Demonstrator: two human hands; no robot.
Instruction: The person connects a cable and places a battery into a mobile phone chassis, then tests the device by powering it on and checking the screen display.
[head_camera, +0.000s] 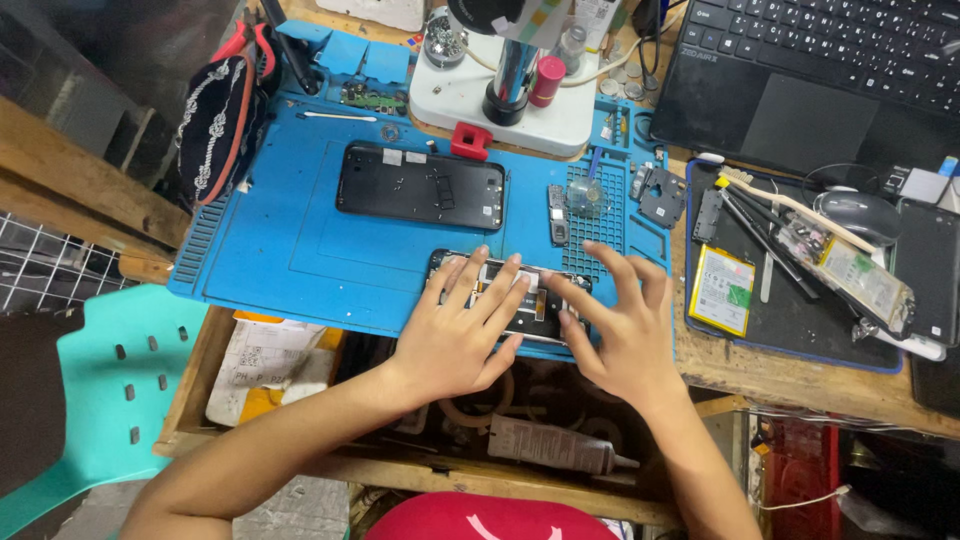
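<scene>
Laptop (800, 90), mouse (862, 215), yellow battery (722, 290)

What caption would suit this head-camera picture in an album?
Both hands, left hand and right hand, rest on an opened phone on a blue work mat.

Blue repair mat (290, 250): landmark. On its near edge, opened phone (520, 300), left hand (460, 335) and right hand (620, 335) both pressing flat on it. At mat centre, black phone back cover (420, 187). Beyond far edge, white microscope base (500, 100). Right of mat, yellow-labelled battery (722, 290), laptop (820, 80).
</scene>
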